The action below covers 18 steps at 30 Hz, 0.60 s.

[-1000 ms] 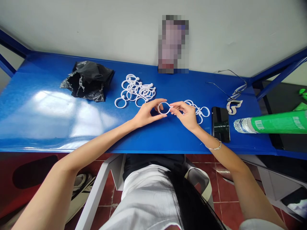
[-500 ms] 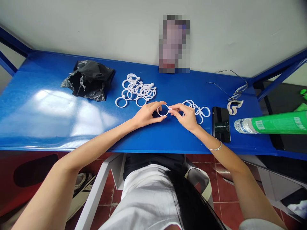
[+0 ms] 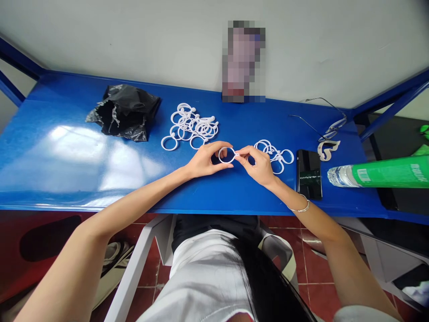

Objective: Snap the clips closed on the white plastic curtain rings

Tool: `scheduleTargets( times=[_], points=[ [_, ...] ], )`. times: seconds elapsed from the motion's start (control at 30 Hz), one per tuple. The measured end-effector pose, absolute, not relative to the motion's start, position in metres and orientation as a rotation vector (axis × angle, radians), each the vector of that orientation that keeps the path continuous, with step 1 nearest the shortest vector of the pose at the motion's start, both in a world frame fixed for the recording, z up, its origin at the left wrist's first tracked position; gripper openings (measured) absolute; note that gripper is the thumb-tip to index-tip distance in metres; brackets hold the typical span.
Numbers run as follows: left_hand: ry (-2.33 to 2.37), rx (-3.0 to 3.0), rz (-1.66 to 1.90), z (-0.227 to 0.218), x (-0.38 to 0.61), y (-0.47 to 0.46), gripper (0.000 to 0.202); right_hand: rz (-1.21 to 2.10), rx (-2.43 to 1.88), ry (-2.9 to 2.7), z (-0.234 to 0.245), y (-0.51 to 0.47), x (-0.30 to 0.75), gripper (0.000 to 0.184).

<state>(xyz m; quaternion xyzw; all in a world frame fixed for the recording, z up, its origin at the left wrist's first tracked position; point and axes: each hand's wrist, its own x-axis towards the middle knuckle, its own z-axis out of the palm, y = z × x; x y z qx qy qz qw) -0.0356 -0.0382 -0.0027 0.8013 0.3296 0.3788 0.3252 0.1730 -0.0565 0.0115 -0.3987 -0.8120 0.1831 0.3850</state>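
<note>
Between my two hands is a white plastic ring (image 3: 220, 157) with a small end piece on its right side. My left hand (image 3: 207, 160) curls around the ring's left part, fingers above and thumb below. The end piece is pinched between the thumb and fingers of my right hand (image 3: 257, 163), which partly cover it. Beyond my left hand lies a pile of similar white rings (image 3: 192, 125), several overlapping, each with a small round knob. A smaller group of white rings (image 3: 281, 156) lies just right of my right hand, partly hidden by it.
A crumpled black plastic bag (image 3: 125, 112) sits open on the blue table (image 3: 73, 179). On the right are a black phone (image 3: 309, 174), eyeglasses (image 3: 331, 129), a whitish curved object (image 3: 328, 150) and a green-wrapped bottle (image 3: 385, 173). A pixelated upright object (image 3: 243, 62) stands against the wall.
The held ring and my right hand have shifted very slightly left. My left hand keeps nearly the same place, and the rings on the table lie as before.
</note>
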Motion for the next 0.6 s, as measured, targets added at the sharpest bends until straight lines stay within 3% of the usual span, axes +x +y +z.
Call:
scheduleTargets(
  times=[0.6],
  points=[
    [0.859, 2.16, 1.017, 0.0014, -0.035, -0.0474, 0.044, 0.217, -0.879, -2.387, 0.0114, -0.0524, 0.1799, 0.027]
  ],
)
